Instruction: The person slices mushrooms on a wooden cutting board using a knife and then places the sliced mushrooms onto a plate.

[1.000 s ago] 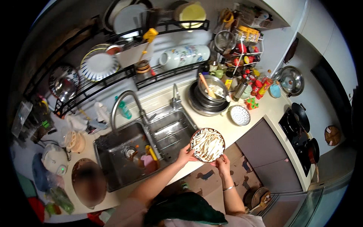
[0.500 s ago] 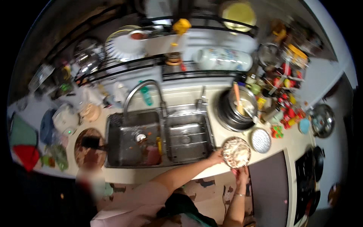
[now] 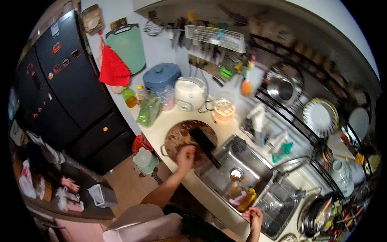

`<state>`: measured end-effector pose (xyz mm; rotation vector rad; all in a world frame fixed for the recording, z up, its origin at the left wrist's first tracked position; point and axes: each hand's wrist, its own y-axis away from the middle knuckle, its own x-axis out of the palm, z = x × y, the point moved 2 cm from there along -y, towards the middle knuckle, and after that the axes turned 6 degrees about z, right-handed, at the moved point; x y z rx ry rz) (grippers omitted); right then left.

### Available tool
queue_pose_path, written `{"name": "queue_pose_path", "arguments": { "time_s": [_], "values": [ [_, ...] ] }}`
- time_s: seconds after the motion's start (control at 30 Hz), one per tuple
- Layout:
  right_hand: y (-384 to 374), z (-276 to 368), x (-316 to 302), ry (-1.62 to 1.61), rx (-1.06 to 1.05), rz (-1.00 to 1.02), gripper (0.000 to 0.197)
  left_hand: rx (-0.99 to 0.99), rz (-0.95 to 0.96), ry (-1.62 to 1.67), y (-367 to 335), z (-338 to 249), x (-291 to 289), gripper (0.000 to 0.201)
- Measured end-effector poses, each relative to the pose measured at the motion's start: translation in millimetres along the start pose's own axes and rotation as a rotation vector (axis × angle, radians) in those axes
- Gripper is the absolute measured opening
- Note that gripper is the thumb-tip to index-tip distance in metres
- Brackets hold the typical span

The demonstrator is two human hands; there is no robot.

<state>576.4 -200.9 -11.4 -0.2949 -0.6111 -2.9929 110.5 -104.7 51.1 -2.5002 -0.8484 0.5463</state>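
My left hand (image 3: 186, 157) is over the near edge of a round, brown-stained cutting board (image 3: 177, 136), its fingers too smeared to tell open from closed. A dark cleaver (image 3: 202, 141) lies across the board, with its handle reaching toward the sink; the hand is just beside its blade, and I see no grip on it. My right hand (image 3: 254, 218) is at the front rim of the double sink, fingers loosely bent and apart, nothing in them. Close to it, in the left basin (image 3: 219, 171), are a yellow item (image 3: 246, 199) and a pink one (image 3: 238, 198).
Behind the board stand a white rice cooker (image 3: 191, 93), a blue lidded container (image 3: 162, 76) and a bag of greens (image 3: 149, 111). A curved faucet (image 3: 292, 167) arches by the basins. Pots (image 3: 312, 215) crowd the right counter. A dark fridge (image 3: 72, 80) stands left.
The view has swung left. Both hands have let go of the bowl of pale food; the left has moved to the cutting board, the right to the sink's front rim.
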Motion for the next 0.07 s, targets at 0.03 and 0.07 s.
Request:
{"name": "queue_pose_path", "arguments": {
  "time_s": [0.03, 0.07],
  "values": [
    [-27.1, 10.7, 37.8, 0.037, -0.031, 0.086, 0.016, 0.044, -0.099, -0.128, -31.0, 30.7, -41.2, 0.019],
    [-34.0, 10.5, 40.9, 0.053, -0.015, 0.103, 0.016, -0.023, -0.180, -0.369, -39.2, 15.9, -66.5, 0.023]
  ]
}}
